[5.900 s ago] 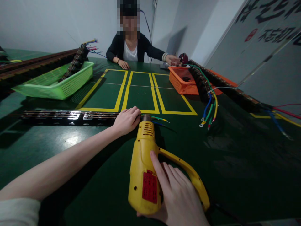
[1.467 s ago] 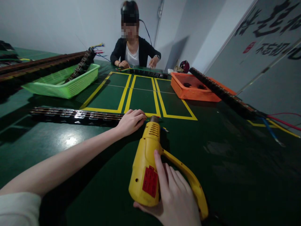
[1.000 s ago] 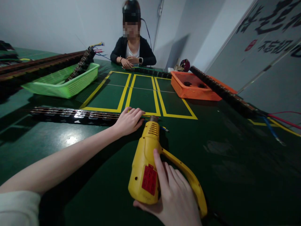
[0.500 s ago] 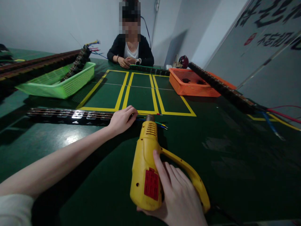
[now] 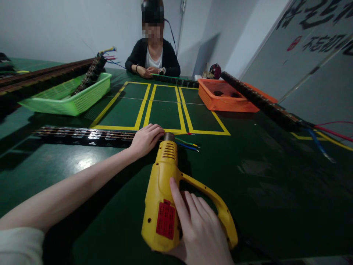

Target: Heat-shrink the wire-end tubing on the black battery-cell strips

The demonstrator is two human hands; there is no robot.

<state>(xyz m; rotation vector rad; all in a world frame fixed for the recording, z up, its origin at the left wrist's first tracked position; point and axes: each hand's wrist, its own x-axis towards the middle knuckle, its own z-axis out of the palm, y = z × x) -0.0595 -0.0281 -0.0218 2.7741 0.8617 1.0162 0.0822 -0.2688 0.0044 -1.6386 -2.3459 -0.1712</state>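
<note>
My right hand (image 5: 198,232) is wrapped around the handle of a yellow heat gun (image 5: 162,198), its metal nozzle aimed at the end of a long dark strip (image 5: 82,135) lying across the green table (image 5: 275,191). My left hand (image 5: 146,140) is closed over that end of the strip, right beside the nozzle. Thin coloured wires (image 5: 187,143) stick out of the strip to the right of the nozzle.
A green basket (image 5: 68,97) with long strips sits at the left, an orange basket (image 5: 220,97) at the right with another strip (image 5: 261,105) across it. Yellow tape rectangles (image 5: 162,106) mark the middle. A person (image 5: 153,60) sits opposite, hands on a strip.
The heat gun and my right hand have shifted slightly left. My left hand stays on the strip's end. The person opposite brought a strip in front of them.
</note>
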